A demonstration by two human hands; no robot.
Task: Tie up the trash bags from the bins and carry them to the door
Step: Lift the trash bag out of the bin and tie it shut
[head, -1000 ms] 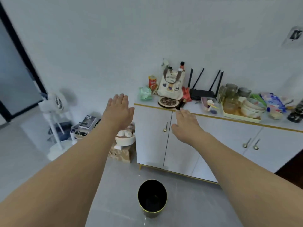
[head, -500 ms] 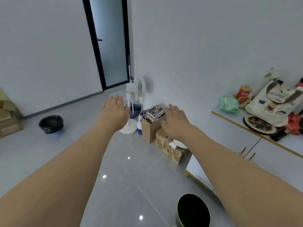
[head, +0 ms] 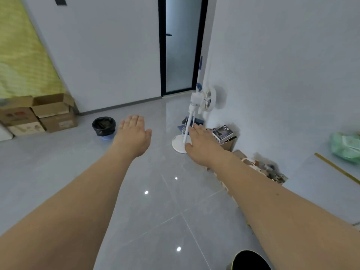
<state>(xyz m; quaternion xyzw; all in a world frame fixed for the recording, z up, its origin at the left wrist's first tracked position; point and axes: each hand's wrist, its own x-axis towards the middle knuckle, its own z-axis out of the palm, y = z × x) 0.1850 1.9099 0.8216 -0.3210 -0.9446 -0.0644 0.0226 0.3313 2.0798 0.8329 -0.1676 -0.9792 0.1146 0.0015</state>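
A small blue bin lined with a black trash bag (head: 103,126) stands on the grey floor near the far wall, left of centre. A second bin with a gold rim and dark inside (head: 249,260) sits at the bottom edge, partly behind my right forearm. The dark-framed glass door (head: 180,45) is at the far end of the room. My left hand (head: 134,135) and my right hand (head: 202,147) are both stretched forward in the air, palms down, fingers straight, holding nothing.
A white standing fan (head: 198,115) stands by the right wall, with a paper bag and boxes (head: 224,134) beside it. Cardboard boxes (head: 44,114) are stacked at the left under a yellow-green mattress (head: 21,55). A white cabinet with a green pack (head: 344,147) is at right.
My view has swung left, away from the cabinet and towards the door. The black-bagged bin has come nearer the centre. Both hands stay open and outstretched.
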